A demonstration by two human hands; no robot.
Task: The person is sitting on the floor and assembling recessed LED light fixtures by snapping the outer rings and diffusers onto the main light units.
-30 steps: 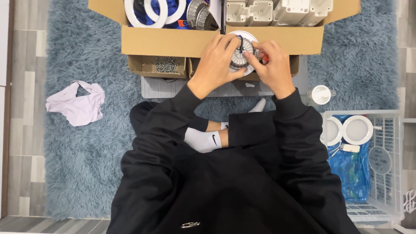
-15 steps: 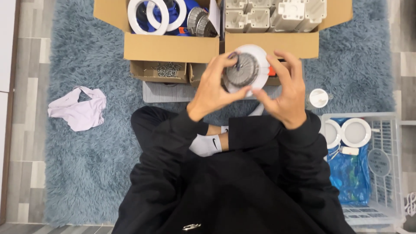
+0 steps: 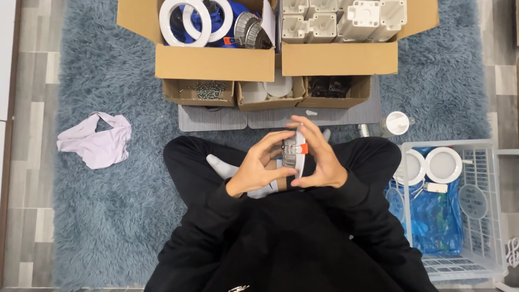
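**Now both hands hold a small lamp over the lap**

Now the person sits cross-legged on the blue rug (image 3: 108, 216), and both hands are lifted above the lap, close to the chest. The left hand (image 3: 259, 167) and the right hand (image 3: 319, 159) meet around one lamp part (image 3: 292, 154), a round grey ribbed piece turned on its edge, with an orange clip at its top. The fingers of both hands are curved narrow and press on the part from two sides; the right fingers (image 3: 305, 127) reach over its top. The hands cover most of the part, so its lower side cannot be seen.

Near the far edge of the rug stand two big boxes. The left box (image 3: 213, 62) holds white rings, something blue and a grey ribbed piece. The right box (image 3: 340, 57) holds white plastic blocks. Just before them stand three small trays (image 3: 270, 100) in a row on a grey mat (image 3: 216, 119): one with screws, one with white discs, one with dark bits.

At the left side of the rug lies a pale purple cloth (image 3: 97, 143). At the right edge stands a white basket (image 3: 486, 238) with two round white lamps and a blue bag. A small white cup (image 3: 397, 123) stands between the basket and the mat.
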